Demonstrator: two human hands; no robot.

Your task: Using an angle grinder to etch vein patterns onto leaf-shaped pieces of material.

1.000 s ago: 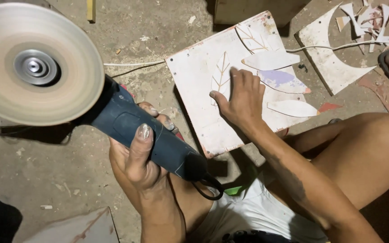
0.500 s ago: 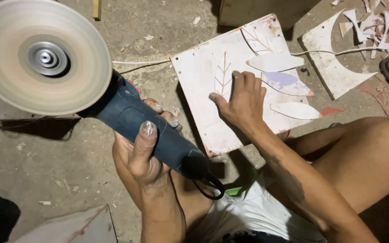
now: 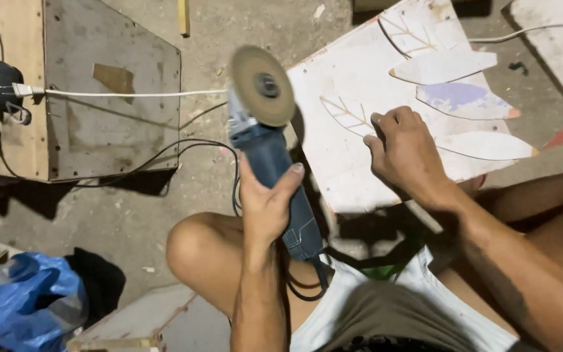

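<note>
Left hand is wrapped tight around the blue angle grinder, thumb over the body, disc up and pointing far, just left of the white tile. My right hand presses half-curled on that tile, fingers by the drawn leaf outline; cut leaf shapes lie further right. I'd judge a good cut needs the disc well apart from those fingers, the tile pinned flat, and the black cord left on the floor behind.
</note>
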